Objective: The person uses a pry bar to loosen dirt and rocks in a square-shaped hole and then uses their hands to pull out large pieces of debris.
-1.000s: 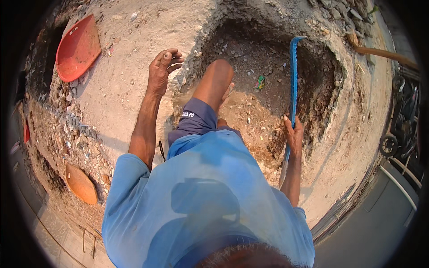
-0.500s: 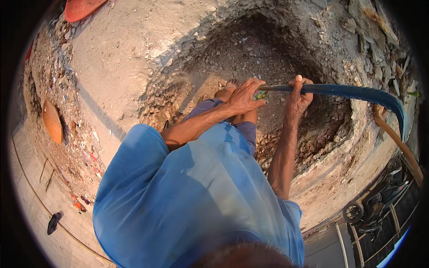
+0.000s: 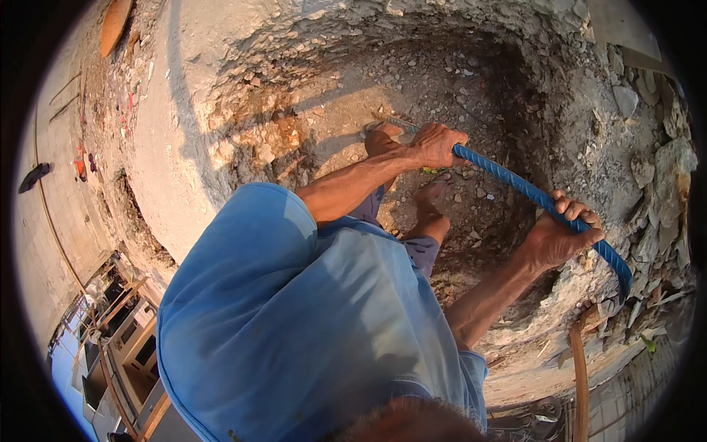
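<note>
A long blue ribbed steel bar (image 3: pixel 508 177) slants across the pit in front of me. It looks bent towards the picture's rim. My left hand (image 3: pixel 440 145) is closed round its left part, and a thin pointed end pokes out past that fist above my bare foot (image 3: pixel 387 132). Further right, my right hand (image 3: pixel 563 234) wraps round the bar with its fingers over the top, near the far right end. Both fists are apart along the bar. A small green and yellow scrap (image 3: pixel 431 170) shows just below my left hand.
I stand in a dug pit (image 3: pixel 456 81) with rough, stony walls and loose rubble. Broken stone slabs (image 3: pixel 666 177) line the right side. A wooden handle (image 3: pixel 580 376) leans at lower right. An orange-brown pan (image 3: pixel 115 26) lies at upper left, and boards (image 3: pixel 140 346) stand at lower left.
My right hand has moved outward along the bar, and my left hand has closed firmly round it. The bar now slopes down to the right. My view has turned, shifting the surroundings.
</note>
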Motion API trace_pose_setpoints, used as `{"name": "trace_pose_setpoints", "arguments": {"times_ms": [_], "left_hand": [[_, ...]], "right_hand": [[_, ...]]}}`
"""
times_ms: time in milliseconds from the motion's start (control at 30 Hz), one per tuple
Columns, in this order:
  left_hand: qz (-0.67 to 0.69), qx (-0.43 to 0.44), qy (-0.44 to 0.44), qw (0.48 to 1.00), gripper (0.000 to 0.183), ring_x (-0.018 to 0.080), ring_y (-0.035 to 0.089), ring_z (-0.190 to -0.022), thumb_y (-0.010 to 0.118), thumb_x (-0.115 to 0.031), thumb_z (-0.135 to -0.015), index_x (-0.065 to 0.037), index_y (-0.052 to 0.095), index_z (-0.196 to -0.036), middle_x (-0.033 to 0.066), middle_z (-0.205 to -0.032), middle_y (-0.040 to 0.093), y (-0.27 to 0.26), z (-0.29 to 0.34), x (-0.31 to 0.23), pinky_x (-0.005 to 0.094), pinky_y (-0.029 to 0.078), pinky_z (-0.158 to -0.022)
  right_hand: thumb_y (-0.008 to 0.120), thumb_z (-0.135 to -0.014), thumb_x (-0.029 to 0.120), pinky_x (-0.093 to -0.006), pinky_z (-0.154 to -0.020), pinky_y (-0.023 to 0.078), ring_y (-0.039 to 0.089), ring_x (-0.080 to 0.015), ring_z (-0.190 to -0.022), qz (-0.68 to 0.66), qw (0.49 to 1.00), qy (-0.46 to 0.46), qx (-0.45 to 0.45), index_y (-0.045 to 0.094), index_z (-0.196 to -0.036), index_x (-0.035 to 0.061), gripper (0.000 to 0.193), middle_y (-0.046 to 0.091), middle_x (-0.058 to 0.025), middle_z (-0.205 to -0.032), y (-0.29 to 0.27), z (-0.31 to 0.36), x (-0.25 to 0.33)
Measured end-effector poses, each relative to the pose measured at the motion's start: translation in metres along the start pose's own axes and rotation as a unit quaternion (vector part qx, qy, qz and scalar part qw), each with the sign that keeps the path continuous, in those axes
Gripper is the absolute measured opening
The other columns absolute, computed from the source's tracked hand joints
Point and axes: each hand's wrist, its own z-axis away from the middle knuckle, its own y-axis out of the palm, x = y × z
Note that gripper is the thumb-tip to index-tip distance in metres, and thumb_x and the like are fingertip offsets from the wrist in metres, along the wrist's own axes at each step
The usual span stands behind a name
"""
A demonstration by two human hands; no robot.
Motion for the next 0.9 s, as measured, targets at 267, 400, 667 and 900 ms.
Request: {"name": "trace_pose_setpoints", "arguments": {"times_ms": [267,400,667,900], "left_hand": [[-0.009,-0.036,0.013,0.999,0.034,0.0241,0.057,-0.046,0.080,-0.039,-0.075,-0.009,0.066,-0.071,0.0075,-0.052,0.058,0.022,-0.059,0.049,0.0436,0.042,-0.046],[-0.039,-0.052,-0.004,0.998,0.028,0.0259,0.061,-0.050,0.081,-0.029,-0.073,-0.007,0.065,-0.073,0.0073,-0.057,0.061,0.026,-0.099,0.134,0.0449,0.043,-0.049],[-0.030,-0.002,-0.145,0.989,0.018,0.0255,0.061,-0.054,0.077,-0.023,-0.073,-0.010,0.064,-0.072,0.0081,-0.059,0.060,0.092,-0.081,0.461,0.0425,0.044,-0.053],[-0.070,-0.131,-0.095,0.984,0.039,0.0273,0.062,-0.055,0.078,-0.042,-0.077,-0.006,0.063,-0.072,0.0088,-0.060,0.061,0.136,-0.102,0.512,0.0455,0.047,-0.055]], "right_hand": [[0.078,-0.083,0.037,-0.0340,-0.069,0.044,0.050,-0.0129,-0.059,-0.109,0.992,0.063,0.031,0.061,-0.078,0.0123,0.030,0.049,0.0017,-0.063,-0.066,-0.084,-0.028],[0.074,-0.088,0.035,-0.0307,-0.053,0.039,0.039,-0.0100,-0.047,-0.074,0.990,0.084,0.083,0.051,-0.067,0.0144,0.037,0.037,0.0044,-0.051,-0.071,-0.130,-0.116],[0.064,-0.097,0.035,-0.0304,-0.054,0.039,0.033,-0.0078,-0.049,0.061,0.988,0.126,-0.059,0.033,-0.062,0.0199,0.049,0.028,0.0059,-0.055,-0.106,-0.078,-0.480],[0.060,-0.098,0.028,-0.0315,-0.052,0.038,0.033,-0.0110,-0.047,0.011,0.982,0.173,-0.071,0.033,-0.064,0.0169,0.045,0.027,0.0035,-0.056,-0.197,-0.158,-0.537]]}}
